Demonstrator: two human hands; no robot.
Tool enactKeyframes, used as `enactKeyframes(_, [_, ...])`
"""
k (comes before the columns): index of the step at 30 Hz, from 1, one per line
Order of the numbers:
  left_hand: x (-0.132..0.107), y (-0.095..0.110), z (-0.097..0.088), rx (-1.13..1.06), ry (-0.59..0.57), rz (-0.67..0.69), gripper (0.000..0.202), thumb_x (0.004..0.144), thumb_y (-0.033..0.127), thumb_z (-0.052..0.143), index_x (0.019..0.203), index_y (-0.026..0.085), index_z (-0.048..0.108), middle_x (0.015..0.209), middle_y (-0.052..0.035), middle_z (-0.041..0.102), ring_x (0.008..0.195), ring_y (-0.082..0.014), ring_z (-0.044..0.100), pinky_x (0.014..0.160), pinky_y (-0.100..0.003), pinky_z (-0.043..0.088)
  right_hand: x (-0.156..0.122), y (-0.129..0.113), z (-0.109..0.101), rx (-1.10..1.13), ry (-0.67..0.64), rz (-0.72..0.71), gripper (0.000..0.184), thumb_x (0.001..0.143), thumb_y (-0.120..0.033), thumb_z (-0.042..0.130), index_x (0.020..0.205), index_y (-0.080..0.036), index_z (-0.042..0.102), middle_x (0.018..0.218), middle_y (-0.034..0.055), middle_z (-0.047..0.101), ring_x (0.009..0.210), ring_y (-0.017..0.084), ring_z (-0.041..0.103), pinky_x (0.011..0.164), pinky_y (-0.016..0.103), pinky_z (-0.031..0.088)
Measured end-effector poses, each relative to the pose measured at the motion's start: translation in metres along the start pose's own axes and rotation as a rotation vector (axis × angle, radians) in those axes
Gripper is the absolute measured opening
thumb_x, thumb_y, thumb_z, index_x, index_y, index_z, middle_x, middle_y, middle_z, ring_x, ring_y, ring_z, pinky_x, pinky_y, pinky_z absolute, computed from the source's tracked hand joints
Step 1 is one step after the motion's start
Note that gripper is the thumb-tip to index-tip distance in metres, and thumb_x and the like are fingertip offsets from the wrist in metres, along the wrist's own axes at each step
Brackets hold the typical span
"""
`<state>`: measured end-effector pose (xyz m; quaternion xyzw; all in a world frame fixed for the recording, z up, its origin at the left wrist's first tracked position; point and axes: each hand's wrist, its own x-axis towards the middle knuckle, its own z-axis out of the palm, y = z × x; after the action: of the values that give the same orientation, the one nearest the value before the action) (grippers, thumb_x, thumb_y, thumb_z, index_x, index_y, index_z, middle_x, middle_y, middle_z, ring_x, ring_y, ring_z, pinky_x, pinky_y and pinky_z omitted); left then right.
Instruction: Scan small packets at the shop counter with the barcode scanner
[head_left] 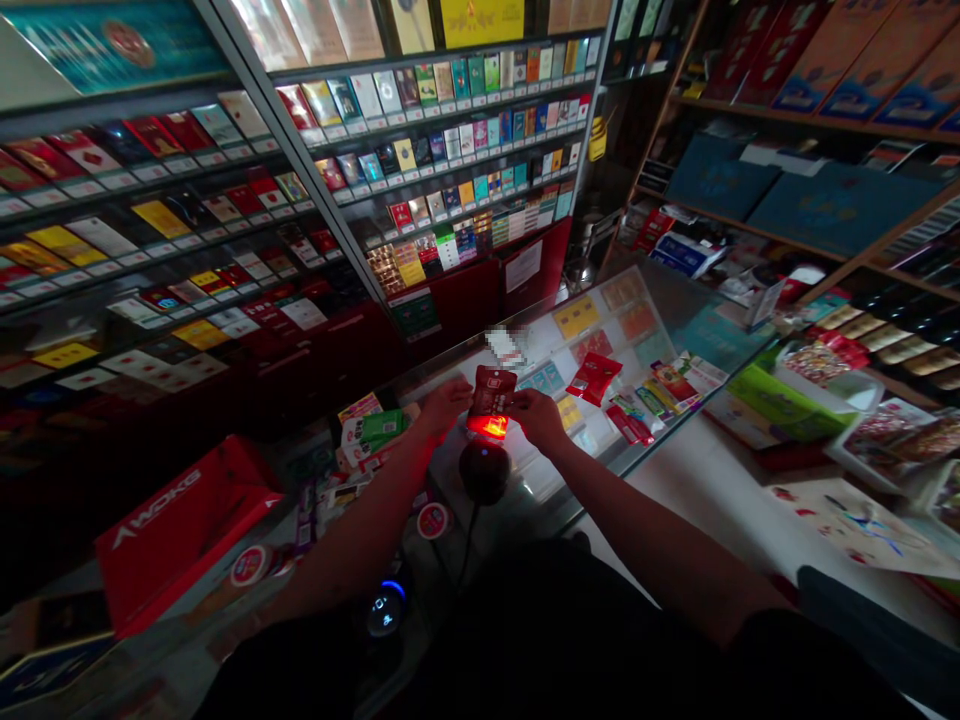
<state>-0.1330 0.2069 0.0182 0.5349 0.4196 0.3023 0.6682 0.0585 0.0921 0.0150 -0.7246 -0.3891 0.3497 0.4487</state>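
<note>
A small dark red snack packet (491,392) is held up over the glass counter, its lower part lit bright red. My left hand (448,405) has its fingers closed at the packet's left edge. On the opposite edge, my right hand (536,415) pinches the packet between thumb and fingers. Just below it stands a round black barcode scanner (484,472) with a cable, its red light falling on the packet. Another red packet (594,378) lies on the counter to the right of my right hand.
More snack packets (637,415) lie along the right part of the glass counter (517,480). Left of my arm are a green-and-white packet (375,435), two round tubs (433,520) and a red box (187,530). Shelves of cigarette packs (450,140) rise behind.
</note>
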Motion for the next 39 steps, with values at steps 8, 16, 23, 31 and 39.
enactKeyframes(8, [-0.001, -0.011, -0.005, 0.045, -0.017, -0.009, 0.046, 0.059, 0.031, 0.088, 0.099, 0.015, 0.071, 0.095, -0.0085, 0.076, 0.088, -0.0222, 0.068, 0.089, -0.040, 0.052, -0.003, 0.009, 0.003, -0.016, 0.002, 0.003, 0.018, 0.076, -0.022, 0.077, 0.094, -0.021, 0.073, 0.083, 0.0002, 0.079, 0.079, 0.018, 0.074, 0.073, 0.028, 0.052])
enactKeyframes(16, [-0.004, -0.017, -0.003, 0.070, -0.041, 0.028, 0.044, 0.063, 0.031, 0.088, 0.101, 0.016, 0.073, 0.095, -0.0085, 0.076, 0.090, -0.0238, 0.069, 0.088, -0.040, 0.052, -0.008, 0.010, -0.001, -0.071, 0.029, -0.020, 0.015, 0.076, -0.020, 0.075, 0.091, -0.022, 0.073, 0.083, 0.0009, 0.079, 0.080, 0.020, 0.074, 0.074, 0.030, 0.051])
enactKeyframes(23, [-0.001, -0.015, -0.001, 0.064, -0.019, 0.002, 0.047, 0.061, 0.030, 0.087, 0.102, 0.015, 0.071, 0.095, -0.0089, 0.075, 0.088, -0.0229, 0.068, 0.087, -0.040, 0.052, -0.007, 0.014, 0.000, 0.005, 0.024, 0.001, 0.018, 0.075, -0.024, 0.077, 0.093, -0.021, 0.073, 0.082, 0.0004, 0.079, 0.077, 0.019, 0.073, 0.071, 0.029, 0.050])
enactKeyframes(31, [-0.003, -0.013, 0.001, 0.118, -0.037, 0.056, 0.042, 0.061, 0.031, 0.087, 0.097, 0.015, 0.071, 0.098, -0.0102, 0.076, 0.090, -0.0242, 0.069, 0.089, -0.041, 0.052, -0.009, 0.010, -0.003, -0.095, 0.054, -0.057, 0.015, 0.077, -0.020, 0.073, 0.092, -0.022, 0.074, 0.086, 0.0010, 0.079, 0.082, 0.020, 0.073, 0.075, 0.030, 0.050])
enactKeyframes(39, [-0.006, -0.010, -0.001, 0.126, -0.017, 0.029, 0.041, 0.061, 0.032, 0.085, 0.096, 0.017, 0.071, 0.096, -0.0094, 0.075, 0.092, -0.0253, 0.069, 0.088, -0.042, 0.051, -0.010, 0.006, 0.000, -0.047, 0.009, -0.003, 0.018, 0.075, -0.023, 0.077, 0.093, -0.022, 0.073, 0.084, 0.0000, 0.078, 0.078, 0.018, 0.073, 0.072, 0.028, 0.050])
